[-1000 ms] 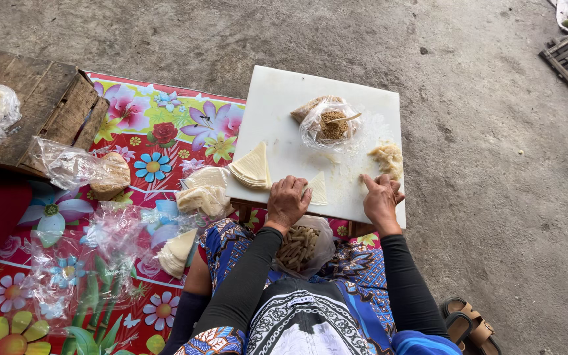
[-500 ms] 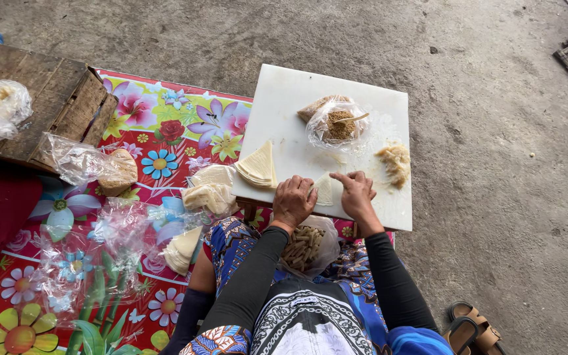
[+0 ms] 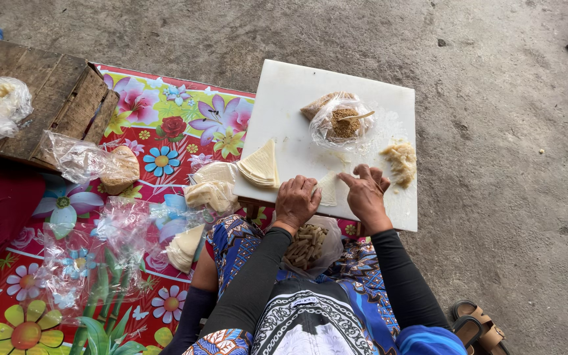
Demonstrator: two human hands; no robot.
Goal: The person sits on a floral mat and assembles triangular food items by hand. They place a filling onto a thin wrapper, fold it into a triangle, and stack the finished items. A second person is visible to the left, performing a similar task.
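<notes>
Pale wrapper [image 3: 328, 189] — both hands pressing

The white board [image 3: 284, 105] is looking smooth, matt plastic, sitting over rough grey concrete [image 3: 494, 197]. Crinkly clear plastic bags [image 3: 80, 158] are glinting on the glossy flowered sheet [image 3: 159, 112], and the wooden bench [image 3: 54, 98] is showing worn, dull grain.

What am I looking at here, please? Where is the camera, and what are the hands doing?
The camera sits on a person's head and looks down. The left hand and right hand both touch a pale wrapper on a white board. Also on the board: a stack of wrappers, a bag of brown filling and a small heap of filling. A bag of finished rolls lies in the lap. A flowered mat lies to the left.
</notes>
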